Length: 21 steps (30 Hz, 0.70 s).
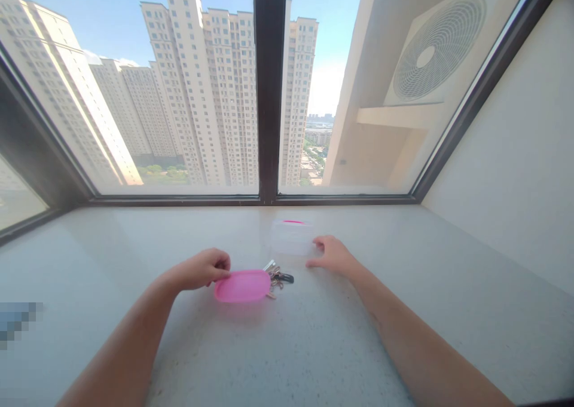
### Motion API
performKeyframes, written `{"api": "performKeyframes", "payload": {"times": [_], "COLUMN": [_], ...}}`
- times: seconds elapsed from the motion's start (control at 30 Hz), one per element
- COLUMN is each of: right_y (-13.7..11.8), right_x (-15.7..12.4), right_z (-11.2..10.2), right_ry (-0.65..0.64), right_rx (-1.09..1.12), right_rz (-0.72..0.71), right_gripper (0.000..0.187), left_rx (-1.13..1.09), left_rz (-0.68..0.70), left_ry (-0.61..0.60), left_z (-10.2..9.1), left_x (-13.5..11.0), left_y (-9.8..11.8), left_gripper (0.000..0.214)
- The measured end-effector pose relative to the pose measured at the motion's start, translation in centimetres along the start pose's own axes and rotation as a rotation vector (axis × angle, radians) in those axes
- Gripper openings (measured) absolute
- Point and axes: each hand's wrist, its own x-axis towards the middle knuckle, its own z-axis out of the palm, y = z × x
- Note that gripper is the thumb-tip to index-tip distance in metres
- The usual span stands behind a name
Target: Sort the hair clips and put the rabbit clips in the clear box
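Observation:
My left hand [202, 269] pinches the left end of a pink oval lid [243, 286] that lies on the pale stone window ledge [314, 341]. A bunch of keys [278, 275] rests just right of the lid, partly under its edge. Behind the keys stands a clear plastic box [292, 237] with a pink mark at its far rim. My right hand [330, 254] rests on the ledge with curled fingers touching the box's right side.
A large window with a dark centre post [269, 90] rises behind the ledge. A white wall [515, 156] closes the right side. A blurred blue patch [18, 320] sits at the left edge.

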Motion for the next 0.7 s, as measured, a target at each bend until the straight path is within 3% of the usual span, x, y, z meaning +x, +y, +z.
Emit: {"api": "performKeyframes", "payload": {"times": [0.1, 0.17, 0.33, 0.4, 0.5, 0.6, 0.7], "right_y": [-0.5, -1.4, -4.9, -5.9, -6.6, -6.7, -6.8], "right_x": [-0.9, -1.5, -2.8, -3.1, -3.3, -3.4, -3.5], "right_z": [-0.9, -0.7, 1.6, 2.6, 3.4, 3.5, 3.4], "right_ry": [0.040, 0.083, 0.000, -0.075, -0.108, -0.123, -0.139], "right_rx": [-0.050, -0.066, 0.087, 0.160, 0.169, 0.169, 0.181], "right_rz": [0.063, 0.043, -0.319, -0.434, -0.499, -0.501, -0.487], "right_gripper": [0.026, 0.018, 0.010, 0.023, 0.028, 0.023, 0.016], "left_rx": [0.048, 0.061, 0.040, 0.030, 0.056, 0.131, 0.212], "left_rz": [-0.153, -0.240, -0.334, -0.341, -0.330, -0.261, -0.007], "left_ry": [0.209, 0.266, 0.190, 0.140, 0.091, 0.137, 0.296], "left_z": [-0.8, -1.0, -0.3, 0.0, 0.0, -0.2, 0.4], "left_x": [0.2, 0.3, 0.4, 0.4, 0.1, -0.4, -0.6], "left_y": [-0.8, -0.9, -0.8, -0.8, -0.7, 0.1, 2.0], "left_gripper": [0.013, 0.011, 0.007, 0.008, 0.015, 0.023, 0.022]}}
